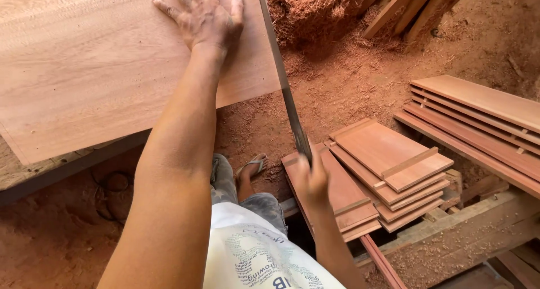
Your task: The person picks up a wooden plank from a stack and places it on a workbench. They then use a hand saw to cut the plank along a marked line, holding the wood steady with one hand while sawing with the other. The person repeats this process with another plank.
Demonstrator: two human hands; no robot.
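Pressing one plywood sheet point(112, 58) flat: left hand point(202, 16), fingers spread; right hand point(312, 179) gripping one handsaw point(284, 92).

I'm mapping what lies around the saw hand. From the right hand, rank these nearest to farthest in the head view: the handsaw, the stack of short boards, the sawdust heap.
1. Handsaw: in the right hand itself.
2. Stack of short boards: just right of that hand, on the floor.
3. Sawdust heap: far up at the frame's top.
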